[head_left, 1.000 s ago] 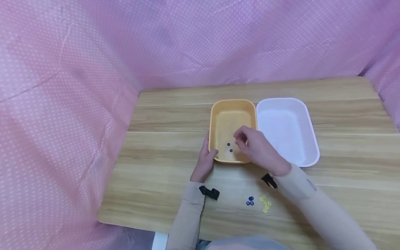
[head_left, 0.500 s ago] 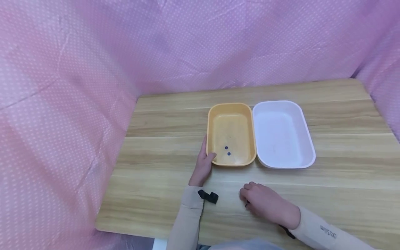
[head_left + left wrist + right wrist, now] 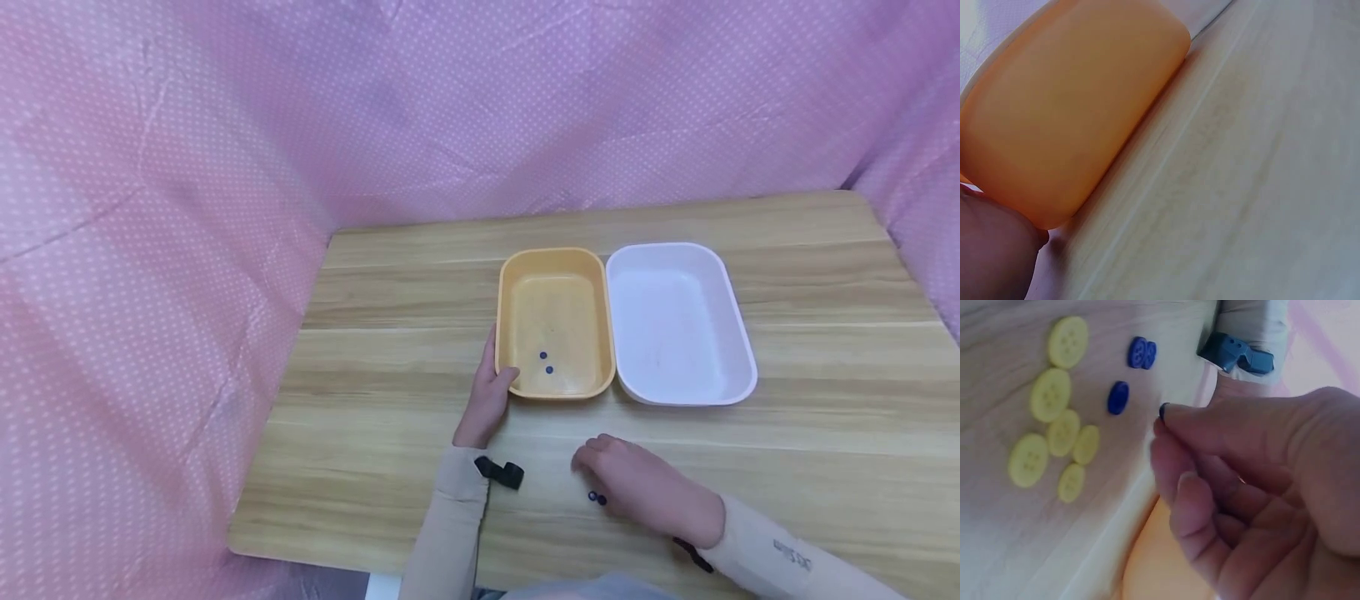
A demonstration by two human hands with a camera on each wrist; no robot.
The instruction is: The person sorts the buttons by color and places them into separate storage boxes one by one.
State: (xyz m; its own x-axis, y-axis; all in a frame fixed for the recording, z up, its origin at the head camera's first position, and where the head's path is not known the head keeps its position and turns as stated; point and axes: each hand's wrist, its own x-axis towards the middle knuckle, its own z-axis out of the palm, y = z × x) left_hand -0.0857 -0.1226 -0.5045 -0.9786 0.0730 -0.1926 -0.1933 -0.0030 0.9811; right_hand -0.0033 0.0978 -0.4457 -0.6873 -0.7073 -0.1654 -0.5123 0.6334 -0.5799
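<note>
Near yellow buttons (image 3: 1050, 395), fingers (image 3: 1172, 461) pinch a blue button (image 3: 1163, 411).

Head view downward, wrist views close; orange tray (image 3: 555, 308) shared.

Soft, even light across the bench (image 3: 375, 358), pale sheen inside the orange tub (image 3: 555, 317) beside the left fingers (image 3: 488, 358), thin shadow along its base, right-wrist view dimmer, yellow buttons (image 3: 1050, 395) beyond the right fingers (image 3: 1194, 515) slightly blurred
</note>
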